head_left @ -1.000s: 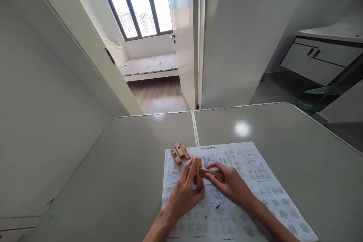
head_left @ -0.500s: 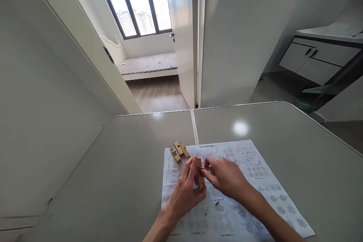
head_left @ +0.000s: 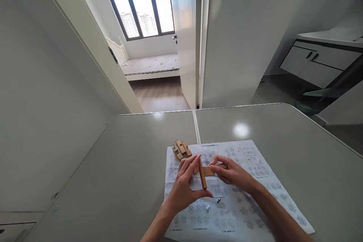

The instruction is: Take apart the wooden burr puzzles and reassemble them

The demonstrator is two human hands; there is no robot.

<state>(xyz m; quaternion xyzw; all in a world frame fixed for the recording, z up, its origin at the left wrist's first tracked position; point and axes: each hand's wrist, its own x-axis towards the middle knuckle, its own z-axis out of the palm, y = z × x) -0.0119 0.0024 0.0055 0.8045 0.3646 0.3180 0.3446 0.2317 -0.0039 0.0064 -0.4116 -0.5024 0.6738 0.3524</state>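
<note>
My left hand [head_left: 184, 185] pinches an upright wooden puzzle bar [head_left: 202, 176] between thumb and fingers. My right hand [head_left: 234, 174] grips a second wooden bar [head_left: 209, 171] lying crosswise, its end touching the upright one. Both hands hover just above a printed instruction sheet [head_left: 255, 181] spread on the grey table [head_left: 127, 174]. Several loose wooden puzzle pieces [head_left: 181, 149] lie at the sheet's far left corner, just beyond my left fingers.
A seam [head_left: 196, 128] runs across the table top towards a doorway. A white door edge [head_left: 198, 45] and wall stand beyond the far edge. Cabinets [head_left: 320, 60] are at the right. A bedroom with a window [head_left: 141, 3] shows through the doorway.
My right hand has turned its bar back to lie crosswise against the upright bar. My left hand has shifted its grip lower, thumb under the bar. The camera view moved slightly.
</note>
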